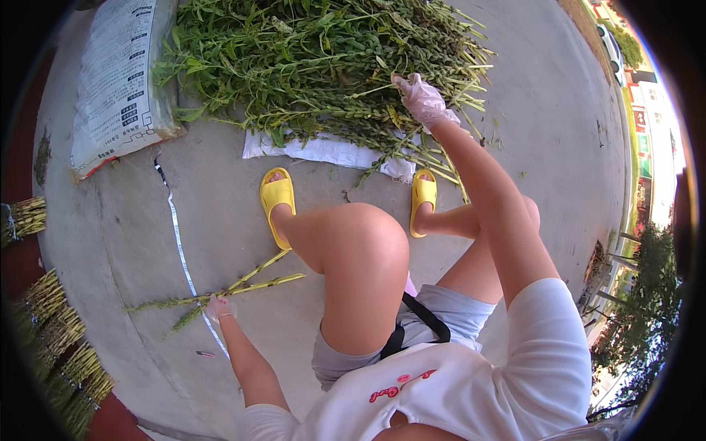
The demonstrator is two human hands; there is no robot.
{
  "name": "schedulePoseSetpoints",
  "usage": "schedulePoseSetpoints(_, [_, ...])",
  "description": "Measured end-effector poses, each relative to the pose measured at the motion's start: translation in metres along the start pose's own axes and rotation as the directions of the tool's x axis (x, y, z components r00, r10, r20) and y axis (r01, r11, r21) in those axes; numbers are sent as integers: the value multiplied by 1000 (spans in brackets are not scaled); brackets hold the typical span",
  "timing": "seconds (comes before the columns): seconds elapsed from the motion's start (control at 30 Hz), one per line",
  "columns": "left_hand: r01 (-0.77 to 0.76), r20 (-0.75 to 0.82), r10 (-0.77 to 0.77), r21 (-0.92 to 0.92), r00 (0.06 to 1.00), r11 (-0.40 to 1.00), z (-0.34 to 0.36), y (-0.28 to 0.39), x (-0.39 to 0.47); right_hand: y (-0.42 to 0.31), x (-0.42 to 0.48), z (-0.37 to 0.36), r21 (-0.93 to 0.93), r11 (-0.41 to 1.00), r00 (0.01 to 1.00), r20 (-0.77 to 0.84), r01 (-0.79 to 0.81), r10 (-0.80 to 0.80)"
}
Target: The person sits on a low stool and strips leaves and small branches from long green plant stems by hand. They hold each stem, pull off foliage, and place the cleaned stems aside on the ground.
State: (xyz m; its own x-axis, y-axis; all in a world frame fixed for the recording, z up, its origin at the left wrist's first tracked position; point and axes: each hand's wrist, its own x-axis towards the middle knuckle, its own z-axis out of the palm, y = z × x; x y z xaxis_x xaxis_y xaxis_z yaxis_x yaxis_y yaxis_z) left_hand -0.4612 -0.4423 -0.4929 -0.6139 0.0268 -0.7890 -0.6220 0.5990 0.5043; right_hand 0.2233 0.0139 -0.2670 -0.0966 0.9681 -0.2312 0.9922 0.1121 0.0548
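My right hand (423, 100), in a thin clear glove, reaches over a large heap of cut leafy plants (309, 60). Its fingers pinch a pale stem (378, 90) at the heap's stem-end side. Down to the left, my gloved left hand (222, 308) is closed at two cut plant stalks (259, 284), whose leafy ends point left. Those stalks lie across a long white printed strap (179, 242) with a black end, stretched on the concrete. Under the near edge of the heap shows a white woven sheet (325, 152).
A large printed sack (113, 88) lies left of the heap. Several tied stalk bundles (83, 366) line the left edge. A small pen-like object (205, 354) rests near the strap. My feet wear yellow slides (277, 193). A car (611, 52) stands far right.
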Motion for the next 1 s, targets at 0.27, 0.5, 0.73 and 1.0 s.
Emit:
schedulePoseSetpoints(0.27, [-240,216,311,-300,925,923,109,49,-133,1,55,37,-28,994,994,4,108,-108])
schedulePoseSetpoints(0.5, [-689,585,620,-138,523,712,229,167,-330,30,-28,-124,194,913,866,-433,359,-249])
schedulePoseSetpoints(0.73, [-844,848,503,-385,-164,374,299,227,-589,59,-137,-295,301,883,558,-828,360,55])
schedulePoseSetpoints(1.0, [-765,732,241,-637,-638,-91,333,188,-742,46,-234,-363,786,438,733,-592,436,334])
